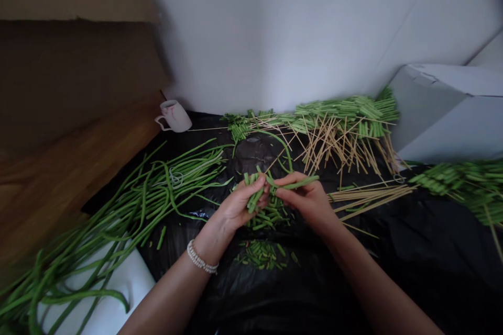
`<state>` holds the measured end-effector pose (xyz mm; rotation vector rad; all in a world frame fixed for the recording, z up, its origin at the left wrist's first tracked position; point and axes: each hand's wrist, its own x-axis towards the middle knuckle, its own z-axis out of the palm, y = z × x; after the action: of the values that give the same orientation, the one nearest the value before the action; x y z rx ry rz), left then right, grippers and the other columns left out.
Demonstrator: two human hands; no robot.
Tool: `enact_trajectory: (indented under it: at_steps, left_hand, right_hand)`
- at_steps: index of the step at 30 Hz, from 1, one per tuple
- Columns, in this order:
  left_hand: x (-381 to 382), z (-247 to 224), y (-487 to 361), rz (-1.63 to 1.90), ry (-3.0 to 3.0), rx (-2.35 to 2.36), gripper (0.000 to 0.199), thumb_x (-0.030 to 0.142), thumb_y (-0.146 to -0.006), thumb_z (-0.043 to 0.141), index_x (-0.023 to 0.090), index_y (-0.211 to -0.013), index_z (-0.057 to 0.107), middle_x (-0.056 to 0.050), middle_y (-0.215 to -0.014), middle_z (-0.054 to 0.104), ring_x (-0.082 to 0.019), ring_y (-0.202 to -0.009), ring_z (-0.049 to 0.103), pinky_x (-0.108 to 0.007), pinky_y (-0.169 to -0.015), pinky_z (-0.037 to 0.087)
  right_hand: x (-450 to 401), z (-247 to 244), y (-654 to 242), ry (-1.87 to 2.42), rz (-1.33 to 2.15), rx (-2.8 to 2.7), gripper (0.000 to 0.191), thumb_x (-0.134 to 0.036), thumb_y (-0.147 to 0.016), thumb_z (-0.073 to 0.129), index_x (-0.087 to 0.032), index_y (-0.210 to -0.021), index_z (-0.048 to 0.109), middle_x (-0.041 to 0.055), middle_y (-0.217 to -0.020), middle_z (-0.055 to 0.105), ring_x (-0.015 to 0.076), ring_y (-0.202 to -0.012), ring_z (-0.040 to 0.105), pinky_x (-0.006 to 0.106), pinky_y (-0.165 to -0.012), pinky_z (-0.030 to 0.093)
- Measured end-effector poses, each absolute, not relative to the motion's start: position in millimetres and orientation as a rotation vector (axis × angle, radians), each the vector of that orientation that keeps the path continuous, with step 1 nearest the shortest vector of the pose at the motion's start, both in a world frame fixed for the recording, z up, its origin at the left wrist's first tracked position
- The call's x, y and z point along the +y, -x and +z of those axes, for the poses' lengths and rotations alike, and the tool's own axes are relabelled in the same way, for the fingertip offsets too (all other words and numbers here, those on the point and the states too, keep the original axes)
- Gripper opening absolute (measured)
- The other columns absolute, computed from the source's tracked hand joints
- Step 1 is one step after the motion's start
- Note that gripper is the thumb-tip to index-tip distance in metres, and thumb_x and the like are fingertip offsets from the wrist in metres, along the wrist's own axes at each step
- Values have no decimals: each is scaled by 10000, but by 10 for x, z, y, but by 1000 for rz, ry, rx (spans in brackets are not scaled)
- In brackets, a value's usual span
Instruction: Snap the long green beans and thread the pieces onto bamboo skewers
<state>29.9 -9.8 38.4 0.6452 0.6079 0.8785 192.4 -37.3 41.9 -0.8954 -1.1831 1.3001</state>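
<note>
My left hand (pixel 245 199), with a beaded bracelet (pixel 201 257) at the wrist, is closed around a skewer of cut green bean pieces (pixel 255 196); the thin wooden stick (pixel 275 161) points up and to the right. Between the thumb and fingers of my right hand (pixel 304 201) is a long green bean piece (pixel 298 183), its left end meeting the skewered pieces. Loose cut pieces (pixel 269 217) lie on the black plastic sheet (pixel 223 298) just beneath both hands. Nearer to me sits a small heap of short bean ends (pixel 261 254).
Long whole beans (pixel 157 188) spread over the left side, partly across a white surface (pixel 129 277). Filled bean skewers (pixel 346 115) are piled at the back, more (pixel 467 183) at right. Bare skewers (pixel 369 201) lie right of my hands. A mug (pixel 175 116) and white box (pixel 440 110) stand behind.
</note>
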Motion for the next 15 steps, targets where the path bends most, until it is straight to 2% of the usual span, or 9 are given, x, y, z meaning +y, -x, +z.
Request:
enact_trajectory:
  at_steps: [4, 8, 12, 15]
  left_hand:
    - [-3, 429, -224, 997, -454, 520, 266, 284, -766, 771, 140, -763, 548, 50, -676, 472, -24, -517, 415, -123, -445, 344]
    - [-6, 465, -174, 990, -565, 589, 288, 289, -736, 794, 140, -739, 547, 56, -646, 447, -31, -512, 423, -139, -443, 334]
    - [-103, 432, -211, 739, -819, 721, 406, 367, -605, 870, 118, -817, 630, 42, -610, 499, -55, -499, 451, -182, -450, 321]
    - [-157, 427, -239, 619, -882, 692, 420, 340, -587, 877, 119, -862, 649, 49, -586, 503, -44, -463, 407, -191, -432, 269]
  right_hand:
    - [-438, 431, -1833, 845, 1245, -1338, 83, -264, -726, 785, -245, -802, 757, 3, -781, 669, 140, -715, 591, 282, -653, 471]
    - [-403, 404, -1870, 861, 1331, -1254, 95, -298, -729, 788, -241, -799, 758, -12, -731, 634, 105, -600, 520, 252, -557, 420]
    - [-354, 373, -1925, 853, 1361, -1172, 121, -328, -724, 788, -228, -784, 759, -20, -701, 612, 72, -509, 419, 234, -470, 337]
    - [-348, 368, -1926, 865, 1424, -1154, 146, -345, -733, 780, -208, -776, 754, -29, -631, 579, 57, -470, 379, 220, -427, 281]
